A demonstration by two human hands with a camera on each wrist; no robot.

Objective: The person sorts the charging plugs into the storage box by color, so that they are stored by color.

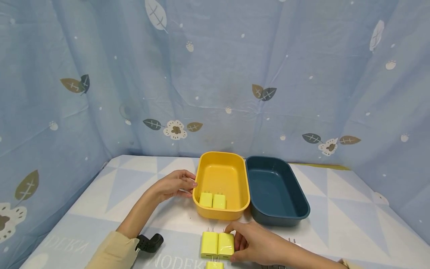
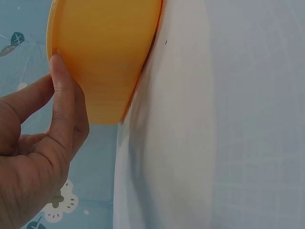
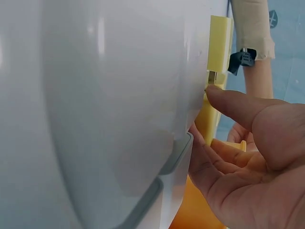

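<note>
My left hand (image 1: 176,184) holds the left rim of a yellow bin (image 1: 221,166), its bent fingers against the outer wall in the left wrist view. Two yellow plug chargers (image 1: 212,201) stand at the near end inside that bin. On the table in front of it, my right hand (image 1: 256,243) pinches a yellow plug charger (image 1: 226,244), index finger at its prong end and thumb at the near end. A second yellow charger (image 1: 209,244) lies right beside it, and another charger (image 1: 215,265) is cut off at the bottom edge.
A dark blue bin (image 1: 270,194) stands against the yellow bin's right side. Metal prongs (image 1: 291,241) of a partly hidden plug show behind my right wrist. A black strap mount (image 1: 150,243) sits at my left wrist. Patterned curtain (image 1: 215,74) hangs behind the table.
</note>
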